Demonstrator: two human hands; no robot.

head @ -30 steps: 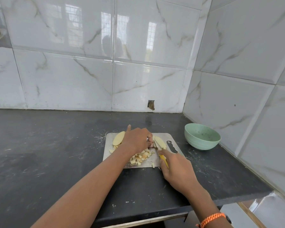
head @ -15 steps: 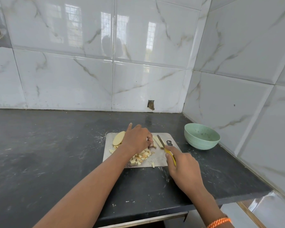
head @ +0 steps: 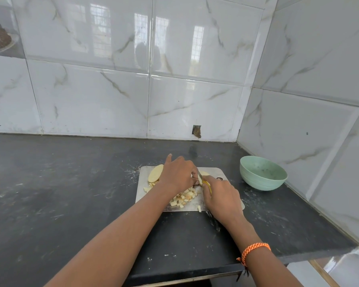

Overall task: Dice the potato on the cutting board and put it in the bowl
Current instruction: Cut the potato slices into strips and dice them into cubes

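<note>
A pale cutting board lies on the dark counter. A potato slice sits at its far left, and a heap of diced potato lies near the front. My left hand is curled over a potato piece in the board's middle, most of it hidden. My right hand grips a yellow-handled knife whose blade meets the fingers of my left hand. A light green bowl stands to the right of the board, with no potato visible inside.
The dark counter stretches wide to the left. Tiled walls close the back and the right side, just behind the bowl. The counter's front edge runs below my forearms. One potato cube lies at the board's front edge.
My right hand has brought the knife from the board's right side back in against my left hand. The left hand has stayed over the potato.
</note>
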